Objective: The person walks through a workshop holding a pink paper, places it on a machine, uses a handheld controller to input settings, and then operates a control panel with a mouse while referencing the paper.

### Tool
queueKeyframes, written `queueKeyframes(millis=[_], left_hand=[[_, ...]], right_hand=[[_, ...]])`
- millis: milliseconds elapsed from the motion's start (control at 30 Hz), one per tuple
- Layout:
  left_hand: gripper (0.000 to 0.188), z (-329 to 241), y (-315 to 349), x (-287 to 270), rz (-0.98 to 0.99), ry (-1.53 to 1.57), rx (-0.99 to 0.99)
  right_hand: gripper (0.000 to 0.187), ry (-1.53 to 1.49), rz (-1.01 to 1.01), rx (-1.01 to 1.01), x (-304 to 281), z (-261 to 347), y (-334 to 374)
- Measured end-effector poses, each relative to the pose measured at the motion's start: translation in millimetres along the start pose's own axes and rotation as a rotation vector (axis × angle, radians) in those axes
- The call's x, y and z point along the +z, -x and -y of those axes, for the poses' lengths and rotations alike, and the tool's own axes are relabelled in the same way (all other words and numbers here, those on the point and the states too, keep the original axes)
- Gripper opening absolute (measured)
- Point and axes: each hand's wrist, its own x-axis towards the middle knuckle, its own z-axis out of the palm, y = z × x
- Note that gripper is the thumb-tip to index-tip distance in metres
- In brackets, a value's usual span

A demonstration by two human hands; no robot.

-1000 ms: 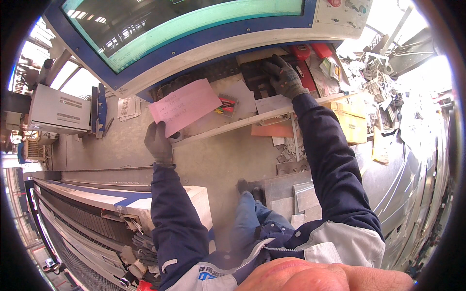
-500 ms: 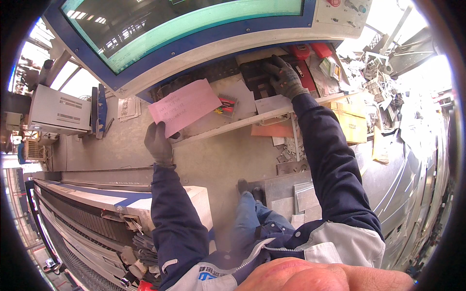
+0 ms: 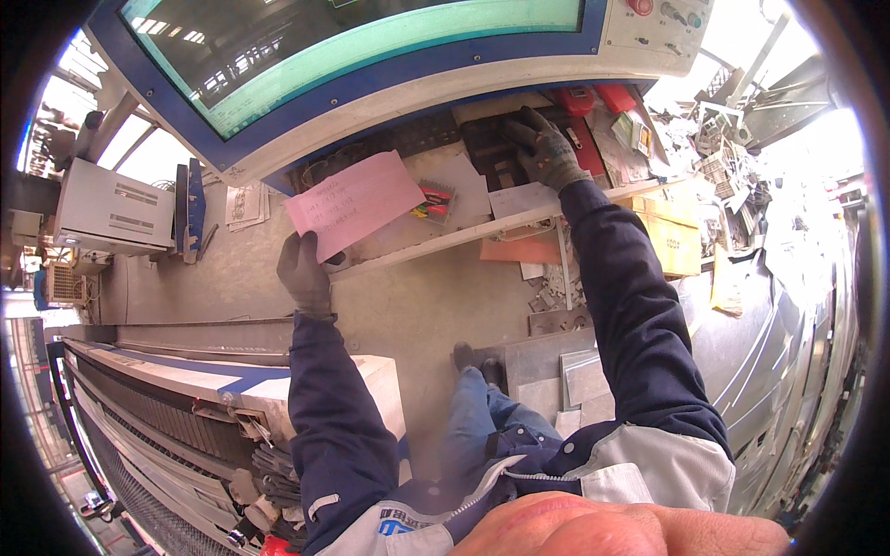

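Note:
In my left hand point(image 3: 304, 275), which wears a dark glove, a pink sheet of paper point(image 3: 357, 204) is gripped by its lower left corner. Lines of handwriting run across the sheet, which is held over the left part of a pull-out shelf point(image 3: 399, 248). My right hand point(image 3: 549, 156), in a dark grey glove, rests over a black flat item point(image 3: 487, 148) on that shelf. Its fingers reach forward and lie apart; what is under the palm is hidden. Between the hands sits a small clear box point(image 3: 436, 201) with red and green pieces.
Above the shelf stands a machine console with a large screen point(image 3: 371, 65) and a knob panel point(image 3: 656, 28). Red cases point(image 3: 612, 97) lie at the shelf's right end. A yellow carton point(image 3: 669, 232) and scrap metal are at right. A grey cabinet point(image 3: 116, 208) stands at left.

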Motion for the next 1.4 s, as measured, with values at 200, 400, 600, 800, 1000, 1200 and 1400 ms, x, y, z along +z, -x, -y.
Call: queueKeyframes(millis=[200,400,600,800,1000,1200,1400], left_hand=[[0.028,7.6,-2.7,-2.9,0.012,0.029,0.009],[0.03,5.3,-2.5,-1.8,-0.022,-0.045,0.011],[0.032,-4.7,4.2,4.9,-0.017,0.033,-0.044],[0.032,-0.1,0.2,1.4,-0.002,-0.021,-0.005],[0.031,2.4,0.8,1.5,-0.022,-0.018,-0.009],[0.031,-1.5,2.3,2.8,-0.014,-0.006,-0.018],[0.033,-4.0,2.8,2.2,0.006,-0.018,-0.022]], right_hand=[[0.057,0.011,-0.036,-0.034,-1.7,2.1,1.2],[0.057,-0.038,-0.019,-0.01,-6.9,7.6,0.3],[0.057,0.062,-0.027,-0.053,-5.8,6.4,1.2],[0.062,0.084,-0.021,-0.061,-1.7,2.1,0.3],[0.059,0.066,-0.067,-0.1,1.1,0.2,0.3],[0.057,0.067,-0.071,-0.079,4.9,-2.7,-1.4],[0.055,0.054,-0.051,-0.063,3.9,-2.3,-1.1]])
